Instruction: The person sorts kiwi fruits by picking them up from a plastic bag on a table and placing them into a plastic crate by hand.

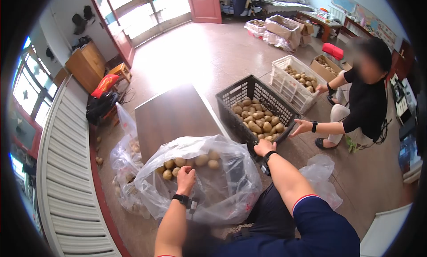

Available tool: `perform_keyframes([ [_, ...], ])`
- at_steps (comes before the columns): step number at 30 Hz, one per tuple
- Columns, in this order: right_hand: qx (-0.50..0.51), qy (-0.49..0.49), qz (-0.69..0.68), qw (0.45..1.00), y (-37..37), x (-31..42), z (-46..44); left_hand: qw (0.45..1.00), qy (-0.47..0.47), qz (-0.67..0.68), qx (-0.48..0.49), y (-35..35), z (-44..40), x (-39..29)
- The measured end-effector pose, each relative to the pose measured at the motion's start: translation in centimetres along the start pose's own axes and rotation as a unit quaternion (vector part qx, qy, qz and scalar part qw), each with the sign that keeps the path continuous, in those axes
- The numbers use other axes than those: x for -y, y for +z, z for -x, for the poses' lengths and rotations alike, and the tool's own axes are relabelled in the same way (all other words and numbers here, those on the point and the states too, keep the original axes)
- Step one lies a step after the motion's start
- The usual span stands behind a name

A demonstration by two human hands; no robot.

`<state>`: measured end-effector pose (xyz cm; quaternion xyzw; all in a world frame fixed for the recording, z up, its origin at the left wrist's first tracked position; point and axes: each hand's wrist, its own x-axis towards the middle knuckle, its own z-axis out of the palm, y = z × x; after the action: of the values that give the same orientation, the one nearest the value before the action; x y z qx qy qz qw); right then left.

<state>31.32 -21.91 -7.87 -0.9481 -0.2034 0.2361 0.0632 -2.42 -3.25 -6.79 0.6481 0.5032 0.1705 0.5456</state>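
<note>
Head view: potatoes (pixel 179 162) sit inside a clear bag (pixel 231 186), its wide mouth facing up, at the near end of the brown desk (pixel 173 114). The left hand (pixel 186 179) reaches in, fingers partly curled beside the potatoes; whether it grips one cannot be told. Right of the bag, a black crate (pixel 227 110) of potatoes stands upright on the floor (pixel 187 48), its long axis slanting from far left to near right. The right hand (pixel 264 147) is half closed at its near corner; its grip is unclear. A person (pixel 369 101) crouches to the right, one hand spread by the black crate, the other at a white crate (pixel 291 92).
</note>
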Motion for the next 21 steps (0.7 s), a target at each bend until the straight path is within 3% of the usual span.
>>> perform_keyframes([
  [10, -0.004, -0.011, 0.040, 0.999, -0.7, 0.4, 1.3, 1.000, 0.005, -0.010, -0.006, 0.4, 0.2, -0.6],
  [21, 0.100, -0.035, 0.067, 0.992, -1.7, -0.4, 3.6, 0.999, 0.037, 0.022, 0.016, 0.4, 0.5, -1.1],
])
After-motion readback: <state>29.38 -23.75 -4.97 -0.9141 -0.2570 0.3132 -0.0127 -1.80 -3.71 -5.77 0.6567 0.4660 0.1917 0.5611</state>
